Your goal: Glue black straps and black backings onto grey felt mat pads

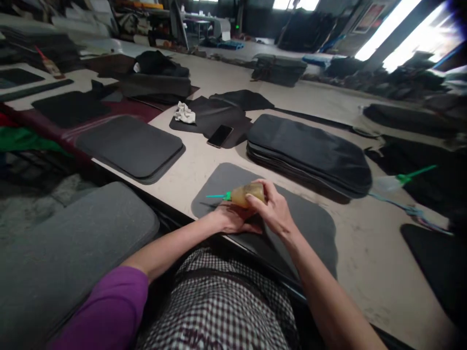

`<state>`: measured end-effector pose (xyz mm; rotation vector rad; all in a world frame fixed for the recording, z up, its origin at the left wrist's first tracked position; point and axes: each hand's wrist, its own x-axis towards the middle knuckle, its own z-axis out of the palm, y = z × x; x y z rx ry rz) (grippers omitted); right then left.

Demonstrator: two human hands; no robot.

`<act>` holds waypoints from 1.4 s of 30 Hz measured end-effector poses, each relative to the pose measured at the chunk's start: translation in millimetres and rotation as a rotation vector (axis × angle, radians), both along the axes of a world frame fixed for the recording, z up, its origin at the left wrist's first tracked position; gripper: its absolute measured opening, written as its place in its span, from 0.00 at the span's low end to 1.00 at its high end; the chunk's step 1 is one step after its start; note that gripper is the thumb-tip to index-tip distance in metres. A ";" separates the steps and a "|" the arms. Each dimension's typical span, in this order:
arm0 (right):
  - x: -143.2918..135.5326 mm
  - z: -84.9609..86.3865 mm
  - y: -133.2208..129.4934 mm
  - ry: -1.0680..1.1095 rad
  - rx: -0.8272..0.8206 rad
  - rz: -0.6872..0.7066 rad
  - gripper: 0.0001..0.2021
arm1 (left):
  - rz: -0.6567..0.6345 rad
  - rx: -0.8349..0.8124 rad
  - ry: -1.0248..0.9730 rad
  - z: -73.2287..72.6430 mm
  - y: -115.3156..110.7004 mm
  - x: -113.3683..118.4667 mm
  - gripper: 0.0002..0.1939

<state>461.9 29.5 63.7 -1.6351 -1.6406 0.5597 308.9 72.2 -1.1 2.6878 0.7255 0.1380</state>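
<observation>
My right hand [272, 206] is wrapped round a squeeze bottle [241, 195] of yellowish-brown liquid. The bottle lies tilted nearly level, its thin green nozzle pointing left. Just below it, my left hand [235, 219] rests on a dark grey rounded sheet [310, 218] by the table's front edge, its visible fingers stretched out to the right. Part of the left hand is hidden behind the bottle and my right hand.
Behind the sheet stands a thick stack of black rounded pieces [310, 150]. More grey sheets [131, 146] lie to the left. A phone [220, 135] and a crumpled white cloth [185, 113] lie on dark pieces. A second green-nozzled bottle [388, 183] is at right, a padded grey surface [80, 253] lower left.
</observation>
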 end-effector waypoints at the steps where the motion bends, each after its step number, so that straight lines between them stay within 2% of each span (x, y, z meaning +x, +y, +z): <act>1: -3.2 0.1 2.6 -0.026 -0.001 0.000 0.27 | 0.006 0.006 -0.007 -1.2 -0.1 0.3 0.48; 4: -11.2 0.1 8.2 -0.013 -0.005 0.021 0.30 | 0.007 0.032 -0.048 -3.6 -1.5 0.3 0.46; 9: -19.5 -4.3 17.0 0.140 -0.070 0.070 0.31 | 0.017 0.135 -0.113 -7.7 -2.5 -0.6 0.47; 15: -24.3 -12.0 32.4 0.177 0.005 -0.120 0.32 | -0.039 0.164 -0.073 -9.1 0.1 -2.7 0.42; 17: -27.7 -12.0 32.8 0.165 0.024 -0.125 0.32 | -0.032 0.166 -0.076 -9.6 -0.3 -2.2 0.42; 21: -36.2 -7.7 25.8 0.165 0.029 0.086 0.29 | 0.021 0.136 -0.139 -12.1 -2.3 0.4 0.46; 23: -39.3 -4.3 22.4 0.116 0.047 0.186 0.28 | 0.036 0.105 -0.161 -13.8 -2.5 1.5 0.45; 26: -41.0 -0.4 21.1 0.013 0.091 0.255 0.26 | 0.038 0.034 -0.203 -15.8 -2.2 2.0 0.40; 30: -37.9 -1.1 24.8 -0.046 0.127 0.298 0.25 | 0.057 0.026 -0.220 -13.4 -3.4 0.2 0.41; 36: -30.3 -6.3 32.3 -0.071 0.196 0.264 0.24 | 0.022 0.170 -0.159 -3.7 -3.9 -4.5 0.49; 42: -28.6 -14.5 34.7 -0.123 0.283 0.128 0.26 | 0.004 0.186 -0.127 -8.9 0.4 -3.0 0.49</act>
